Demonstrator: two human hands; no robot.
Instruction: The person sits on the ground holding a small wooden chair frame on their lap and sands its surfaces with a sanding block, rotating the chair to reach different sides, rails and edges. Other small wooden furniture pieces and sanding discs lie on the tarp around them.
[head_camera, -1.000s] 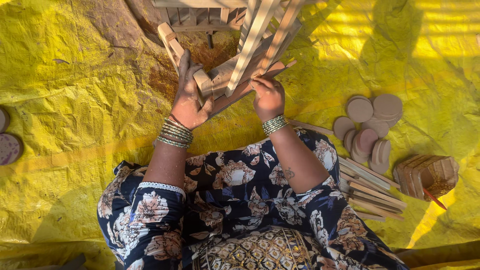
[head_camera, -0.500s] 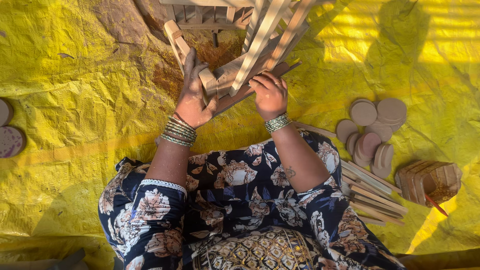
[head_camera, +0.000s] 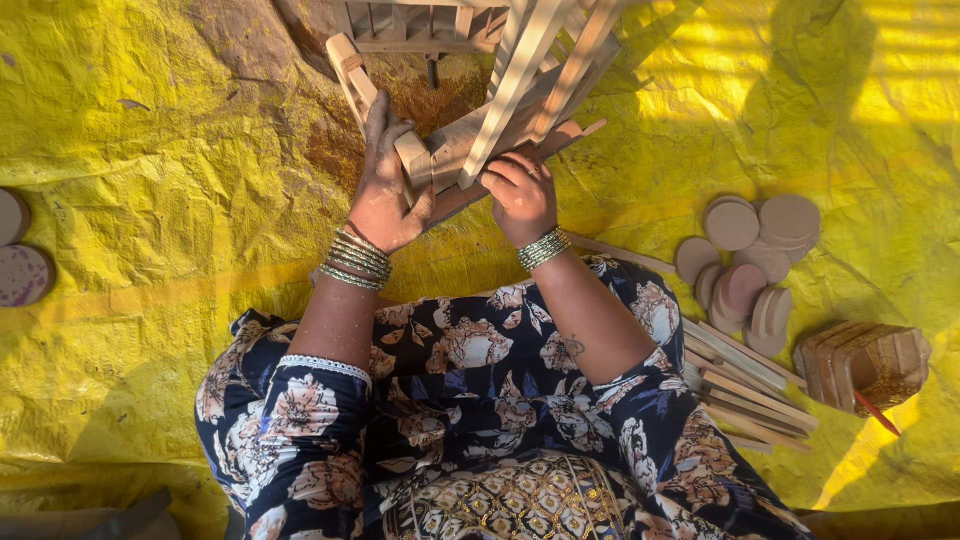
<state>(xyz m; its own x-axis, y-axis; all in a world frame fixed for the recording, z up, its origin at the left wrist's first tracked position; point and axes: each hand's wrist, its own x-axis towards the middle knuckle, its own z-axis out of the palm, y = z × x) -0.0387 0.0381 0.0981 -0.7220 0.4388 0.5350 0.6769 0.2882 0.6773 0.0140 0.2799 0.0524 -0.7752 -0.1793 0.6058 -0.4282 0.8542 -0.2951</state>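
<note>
— Wooden slat frame, propped far-centre on the yellow tarpaulin, leaning toward the lap. Left hand wrapped round the near end of a slat, grip clamped on it, thumb pressed against the block where the pieces meet.

— And the right hand?

— Fingers curled shut on the near edge of the same frame, just right of the joint, steadying from beneath. Hands close together, almost touching across the junction.

— Best way to handle this step?

— Probably keep the left grip firm and low on the slat, press straight along its length, not sideways; thin strips like these likely to split under a twist. Hold the right hand as the brace, near the joint, so nothing racks.

— Anything worth minding nearby?

— Pile of round wooden discs well off to the right, bundle of loose sticks near the right knee, small slatted wooden box further right. All clear of the elbows. Could not tell whether glue or a nail holds the joint; hidden under the fingers.
</note>
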